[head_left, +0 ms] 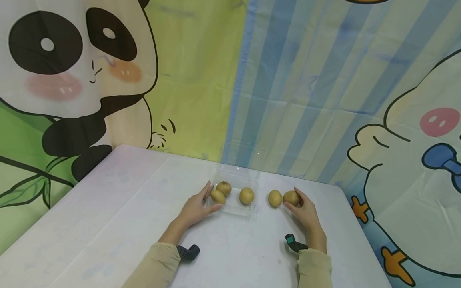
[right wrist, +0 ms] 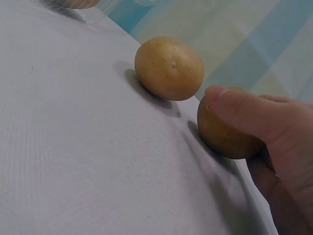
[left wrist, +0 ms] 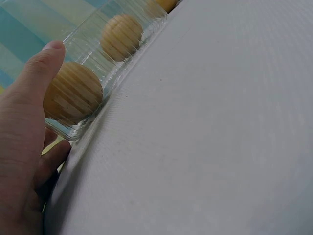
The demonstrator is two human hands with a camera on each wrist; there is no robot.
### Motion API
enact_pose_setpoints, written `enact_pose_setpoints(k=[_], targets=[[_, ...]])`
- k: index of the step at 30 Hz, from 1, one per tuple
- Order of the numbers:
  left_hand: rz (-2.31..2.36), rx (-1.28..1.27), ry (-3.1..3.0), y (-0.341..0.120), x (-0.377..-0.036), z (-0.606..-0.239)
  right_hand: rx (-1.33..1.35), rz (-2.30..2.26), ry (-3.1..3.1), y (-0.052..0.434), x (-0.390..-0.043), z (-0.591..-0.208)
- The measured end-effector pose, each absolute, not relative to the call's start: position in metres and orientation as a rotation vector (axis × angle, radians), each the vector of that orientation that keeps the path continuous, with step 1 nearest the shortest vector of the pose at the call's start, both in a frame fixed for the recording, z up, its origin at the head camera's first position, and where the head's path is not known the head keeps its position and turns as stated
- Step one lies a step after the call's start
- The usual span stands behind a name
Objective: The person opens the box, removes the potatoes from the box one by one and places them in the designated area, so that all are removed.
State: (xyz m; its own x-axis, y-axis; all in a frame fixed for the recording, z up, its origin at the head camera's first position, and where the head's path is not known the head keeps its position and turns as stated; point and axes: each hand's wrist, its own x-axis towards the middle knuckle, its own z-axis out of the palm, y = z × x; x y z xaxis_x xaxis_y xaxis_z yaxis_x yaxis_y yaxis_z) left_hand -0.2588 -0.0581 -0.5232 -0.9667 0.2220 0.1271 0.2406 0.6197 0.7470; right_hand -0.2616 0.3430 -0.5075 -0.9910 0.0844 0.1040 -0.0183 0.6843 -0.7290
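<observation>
The potato (head_left: 290,197) pinched in your right hand (head_left: 307,212), thumb against fingers, was outside the clear box (head_left: 234,209), off to its right. Another loose potato (head_left: 275,198) sat just beside it on the desk (head_left: 245,248). Your left hand (head_left: 195,208) gripped the box's left side, three potatoes (head_left: 246,196) inside. I'd call that three in, two left out.

A makeshift booth, room type unclear: a flat white cloth-covered table (head_left: 245,248) under the fingers (left wrist: 36,73), colourful cartoon-printed fabric hangings (head_left: 194,80) beyond them.
</observation>
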Motion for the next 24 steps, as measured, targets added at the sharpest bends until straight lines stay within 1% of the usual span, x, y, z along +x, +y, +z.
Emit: enact_pose_setpoints(k=[13,24], targets=[[-1.305,-0.408,-2.805,-0.058,-0.259,-0.524,-0.181,1.11,-2.709,0.346,-0.262,-0.511],[-1.306,-0.416,-2.802,-0.058,-0.259,-0.523,-0.091,1.247,-2.756,0.355,-0.258,-0.511]])
